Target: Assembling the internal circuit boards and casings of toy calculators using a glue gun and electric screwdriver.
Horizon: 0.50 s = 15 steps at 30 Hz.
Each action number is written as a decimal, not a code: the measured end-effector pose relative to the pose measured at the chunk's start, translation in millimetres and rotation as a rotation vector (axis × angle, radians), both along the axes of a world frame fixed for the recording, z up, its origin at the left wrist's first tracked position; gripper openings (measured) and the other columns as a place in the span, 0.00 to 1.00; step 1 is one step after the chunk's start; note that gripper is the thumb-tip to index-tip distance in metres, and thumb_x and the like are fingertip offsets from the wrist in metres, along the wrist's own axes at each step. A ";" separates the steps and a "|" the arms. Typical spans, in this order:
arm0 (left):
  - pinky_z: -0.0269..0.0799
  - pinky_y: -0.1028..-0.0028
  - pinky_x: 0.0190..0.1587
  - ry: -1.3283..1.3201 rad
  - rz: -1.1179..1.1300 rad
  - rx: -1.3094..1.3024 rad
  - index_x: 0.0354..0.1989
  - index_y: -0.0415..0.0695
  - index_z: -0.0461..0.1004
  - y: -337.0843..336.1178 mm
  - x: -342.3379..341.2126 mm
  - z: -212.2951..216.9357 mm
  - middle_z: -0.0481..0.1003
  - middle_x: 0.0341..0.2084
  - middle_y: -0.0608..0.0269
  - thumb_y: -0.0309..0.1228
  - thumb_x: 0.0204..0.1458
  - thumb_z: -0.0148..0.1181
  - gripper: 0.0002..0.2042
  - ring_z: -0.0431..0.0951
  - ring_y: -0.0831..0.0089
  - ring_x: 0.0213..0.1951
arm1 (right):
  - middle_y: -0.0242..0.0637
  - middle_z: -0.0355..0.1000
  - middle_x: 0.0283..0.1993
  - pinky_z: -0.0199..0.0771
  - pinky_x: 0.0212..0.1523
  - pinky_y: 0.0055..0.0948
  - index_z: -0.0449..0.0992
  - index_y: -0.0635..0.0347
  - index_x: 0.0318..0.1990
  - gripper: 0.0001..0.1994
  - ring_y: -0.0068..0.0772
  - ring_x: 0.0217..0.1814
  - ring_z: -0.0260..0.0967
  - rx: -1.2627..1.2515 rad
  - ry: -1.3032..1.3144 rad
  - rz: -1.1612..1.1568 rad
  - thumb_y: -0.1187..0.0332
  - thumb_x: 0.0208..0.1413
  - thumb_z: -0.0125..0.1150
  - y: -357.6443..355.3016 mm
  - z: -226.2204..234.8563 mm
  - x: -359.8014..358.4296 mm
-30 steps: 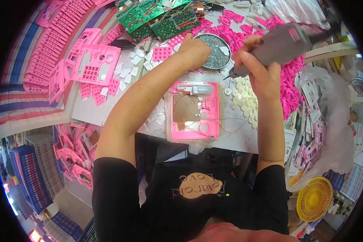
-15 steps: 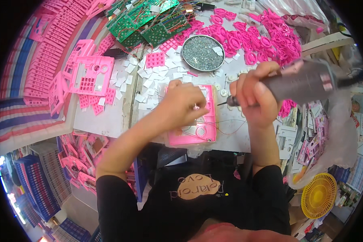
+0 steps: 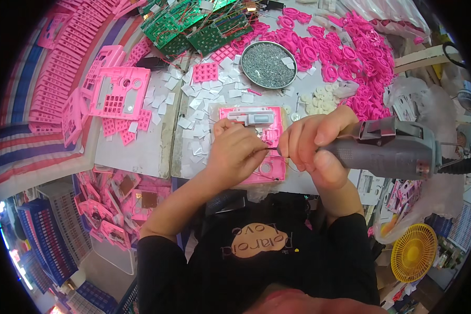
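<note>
My right hand (image 3: 322,144) is wrapped round a grey electric screwdriver (image 3: 384,154), held level with its bit pointing left. The dark bit reaches the fingertips of my left hand (image 3: 237,152), which are pinched together over the pink plastic casing (image 3: 272,175). Whatever those fingers hold is too small to see. At the far end of the casing lies a grey-white part with a small window (image 3: 259,118). Thin wires run across the casing, and my left hand hides much of its left side.
Beyond the casing stands a round dish of small metal screws (image 3: 268,64), with white paper pieces (image 3: 198,103) scattered beside it. Green circuit boards (image 3: 180,23) and pink ring-shaped parts (image 3: 345,52) are heaped behind. Pink housings (image 3: 119,97) stand at left; cream discs (image 3: 321,100) lie at right.
My right hand has brought the screwdriver down and left, so its bit meets my left fingertips. The left hand has shifted slightly, and the grey-white part on the casing now shows.
</note>
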State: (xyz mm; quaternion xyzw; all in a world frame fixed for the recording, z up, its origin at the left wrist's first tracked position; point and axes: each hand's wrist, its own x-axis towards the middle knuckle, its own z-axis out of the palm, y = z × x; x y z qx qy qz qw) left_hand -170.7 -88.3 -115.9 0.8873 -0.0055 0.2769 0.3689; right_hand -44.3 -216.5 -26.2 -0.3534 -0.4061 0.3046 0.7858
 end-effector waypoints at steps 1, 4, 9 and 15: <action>0.55 0.60 0.49 -0.026 0.041 0.063 0.33 0.52 0.76 -3.0 -0.5 0.2 0.75 0.31 0.72 0.29 0.41 0.70 0.11 0.73 0.71 0.35 | 0.28 0.60 0.16 0.63 0.24 0.30 0.62 0.51 0.42 0.13 0.24 0.16 0.58 0.022 -0.017 0.007 0.63 0.58 0.62 0.8 -0.6 1.1; 0.53 0.53 0.54 0.011 0.273 0.191 0.33 0.52 0.76 -4.7 12.7 18.7 0.74 0.32 0.73 0.31 0.41 0.69 0.11 0.73 0.71 0.41 | 0.29 0.61 0.18 0.62 0.24 0.30 0.61 0.52 0.42 0.11 0.24 0.17 0.57 0.066 -0.094 -0.034 0.66 0.59 0.59 7.7 -7.0 13.9; 0.47 0.48 0.59 0.145 0.249 0.387 0.38 0.53 0.77 14.9 25.5 -6.0 0.75 0.36 0.75 0.32 0.45 0.68 0.11 0.72 0.71 0.46 | 0.35 0.65 0.22 0.66 0.26 0.30 0.62 0.60 0.43 0.08 0.24 0.21 0.60 -0.025 -0.134 -0.178 0.77 0.58 0.52 28.2 -46.9 45.2; 0.48 0.49 0.59 0.147 0.255 0.358 0.37 0.53 0.77 12.8 24.4 -8.8 0.74 0.35 0.76 0.32 0.45 0.67 0.10 0.72 0.71 0.45 | 0.36 0.64 0.21 0.65 0.26 0.33 0.63 0.60 0.41 0.07 0.23 0.18 0.57 -0.123 -0.233 -0.218 0.80 0.58 0.50 41.8 -55.2 49.9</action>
